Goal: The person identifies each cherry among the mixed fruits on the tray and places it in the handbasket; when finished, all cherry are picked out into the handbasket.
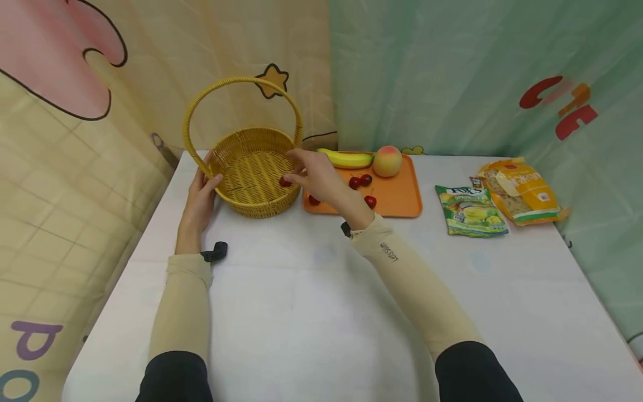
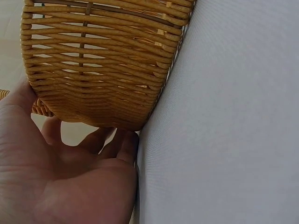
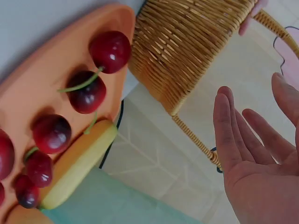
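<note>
A yellow wicker basket (image 1: 256,207) with a tall hoop handle stands on the left of the table. My left hand (image 1: 200,204) grips its left side, thumb over the rim by the handle's base; in the left wrist view its fingers reach around the woven wall. Over the basket's right rim is my right hand (image 1: 321,174). In the right wrist view its fingers (image 3: 225,126) are extended, with nothing between them and the thumb. A dark red cherry (image 1: 284,181) shows inside the basket, close by the right thumb tip in the head view.
Right of the basket, an orange tray (image 1: 402,198) bears several cherries (image 3: 110,51), a banana (image 1: 346,159) and a peach (image 1: 387,161). Farther right lie a green Fox's packet (image 1: 472,212) and an orange-yellow bag (image 1: 524,192). Printed curtains hang behind the table.
</note>
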{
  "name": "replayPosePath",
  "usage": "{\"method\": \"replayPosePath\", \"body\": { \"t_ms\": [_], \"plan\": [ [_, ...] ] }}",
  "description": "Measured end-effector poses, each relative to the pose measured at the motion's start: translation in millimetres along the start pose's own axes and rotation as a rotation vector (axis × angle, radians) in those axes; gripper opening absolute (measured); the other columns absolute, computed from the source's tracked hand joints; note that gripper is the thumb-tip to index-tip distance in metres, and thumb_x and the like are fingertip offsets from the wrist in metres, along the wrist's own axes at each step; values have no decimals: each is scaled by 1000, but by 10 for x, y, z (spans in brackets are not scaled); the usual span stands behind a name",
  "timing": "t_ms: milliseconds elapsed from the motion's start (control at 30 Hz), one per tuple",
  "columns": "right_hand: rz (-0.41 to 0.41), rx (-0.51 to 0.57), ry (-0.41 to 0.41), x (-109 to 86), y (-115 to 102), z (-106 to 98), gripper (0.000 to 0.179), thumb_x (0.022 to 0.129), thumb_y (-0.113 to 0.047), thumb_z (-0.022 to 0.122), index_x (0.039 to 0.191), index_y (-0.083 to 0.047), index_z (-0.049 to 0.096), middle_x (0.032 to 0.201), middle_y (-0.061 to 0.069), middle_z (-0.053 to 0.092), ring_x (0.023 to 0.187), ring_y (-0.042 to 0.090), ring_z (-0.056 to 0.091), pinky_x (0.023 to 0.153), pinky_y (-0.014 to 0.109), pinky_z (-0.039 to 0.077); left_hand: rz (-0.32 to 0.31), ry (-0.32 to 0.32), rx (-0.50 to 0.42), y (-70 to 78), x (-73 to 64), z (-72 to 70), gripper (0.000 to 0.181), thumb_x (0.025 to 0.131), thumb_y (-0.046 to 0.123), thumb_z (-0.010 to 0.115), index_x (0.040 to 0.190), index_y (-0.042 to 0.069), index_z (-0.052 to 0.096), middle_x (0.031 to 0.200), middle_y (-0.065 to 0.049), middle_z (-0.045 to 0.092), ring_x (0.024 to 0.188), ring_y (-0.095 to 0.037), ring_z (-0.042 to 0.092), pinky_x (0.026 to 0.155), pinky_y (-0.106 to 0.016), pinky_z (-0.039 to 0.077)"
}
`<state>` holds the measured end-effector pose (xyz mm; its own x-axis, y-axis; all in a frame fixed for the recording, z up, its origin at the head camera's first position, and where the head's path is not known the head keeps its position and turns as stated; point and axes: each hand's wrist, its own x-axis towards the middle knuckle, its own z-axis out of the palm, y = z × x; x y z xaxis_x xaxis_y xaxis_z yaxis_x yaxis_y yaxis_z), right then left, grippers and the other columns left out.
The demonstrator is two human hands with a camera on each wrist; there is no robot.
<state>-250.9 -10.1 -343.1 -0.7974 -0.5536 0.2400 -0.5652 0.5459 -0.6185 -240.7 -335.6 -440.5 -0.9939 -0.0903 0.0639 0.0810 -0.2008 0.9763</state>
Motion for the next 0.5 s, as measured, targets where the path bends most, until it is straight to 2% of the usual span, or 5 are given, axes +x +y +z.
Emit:
{"method": "replayPosePath", "body": {
  "t_ms": [133,233,333,500],
  "plan": [
    [36,88,24,-169,126,16,49,101,-22,73,144,-3,59,142,15,65,113,27,72,95,38,60,2,2,9,-22,15,4,68,109,7,52,168,29,28,178,2,16,162,-19,17,130,-26,16],
    [55,117,68,-309,255,-19,48,101,-21,73,144,-3,60,143,16,65,113,27,72,96,38,60,0,2,-2,-26,14,0,68,109,7,52,168,29,27,178,1,15,163,-20,17,130,-26,17],
    [78,120,109,-443,385,-75,47,102,-21,72,144,-4,61,143,15,65,113,27,73,96,39,60,-1,9,-3,-22,-5,-3,68,109,9,54,168,30,29,178,1,16,162,-18,18,129,-25,18],
    [105,145,227,-658,619,-181,41,99,-16,76,136,-2,66,131,16,72,108,29,74,94,44,61,14,2,1,-20,-18,7,67,109,10,54,168,31,30,177,0,18,162,-20,19,128,-25,21]
  ]
}}
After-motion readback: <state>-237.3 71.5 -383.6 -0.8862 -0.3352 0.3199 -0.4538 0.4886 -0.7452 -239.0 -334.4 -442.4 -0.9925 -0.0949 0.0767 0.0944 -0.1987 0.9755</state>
